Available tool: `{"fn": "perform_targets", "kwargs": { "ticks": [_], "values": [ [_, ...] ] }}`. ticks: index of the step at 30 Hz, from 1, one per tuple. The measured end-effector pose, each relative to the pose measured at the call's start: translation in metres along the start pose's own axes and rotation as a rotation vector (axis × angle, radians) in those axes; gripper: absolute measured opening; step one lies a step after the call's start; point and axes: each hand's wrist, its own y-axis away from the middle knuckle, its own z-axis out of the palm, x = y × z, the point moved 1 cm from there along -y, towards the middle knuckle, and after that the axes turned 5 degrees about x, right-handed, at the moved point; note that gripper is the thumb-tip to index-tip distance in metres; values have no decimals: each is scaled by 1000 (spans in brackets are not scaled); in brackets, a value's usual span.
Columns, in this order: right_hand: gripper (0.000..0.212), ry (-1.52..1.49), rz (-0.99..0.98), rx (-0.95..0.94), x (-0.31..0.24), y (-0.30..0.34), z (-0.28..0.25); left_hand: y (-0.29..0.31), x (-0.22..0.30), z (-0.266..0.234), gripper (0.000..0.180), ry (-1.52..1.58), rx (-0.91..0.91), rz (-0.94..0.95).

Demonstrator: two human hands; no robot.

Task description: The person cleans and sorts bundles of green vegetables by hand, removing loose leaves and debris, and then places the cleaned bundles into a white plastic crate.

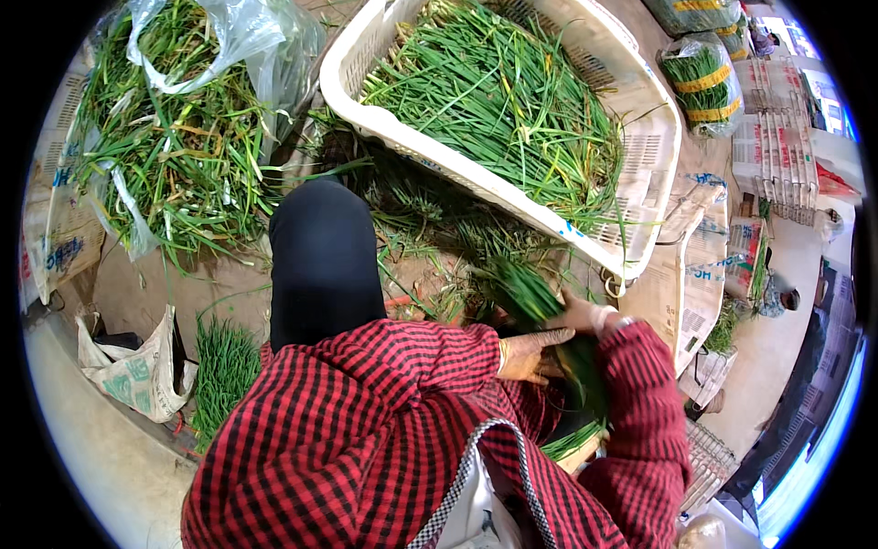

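Note:
In the lower middle, a bunch of green garlic chives is blurred by motion. My right hand, with a white band at the wrist, is closed around the bunch, its fingers partly hidden. Just below and to the left, my left hand wears a stained, yellowish glove. Its fingers are stretched out and apart toward dark green leaves under my right wrist; I cannot tell whether they touch. Beyond both hands, a large white plastic crate stands tilted in view, holding many loose chives.
At the far left a clear plastic bag lies by a heap of chive scraps. A white woven bag and more chives are at lower left. Wrapped chive bundles and folded crates stand right. My black-clad knee juts forward.

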Motion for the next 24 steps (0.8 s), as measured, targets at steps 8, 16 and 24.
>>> {"fn": "perform_targets", "kwargs": {
  "ticks": [8,16,24],
  "values": [
    [100,-461,-88,-457,-22,34,-41,-20,13,22,45,-184,-36,139],
    [58,-70,-14,145,49,32,-38,-12,14,13,76,-465,-125,-28],
    [42,-252,17,506,-8,92,18,30,38,-33,126,51,363,29]
  ]
}}
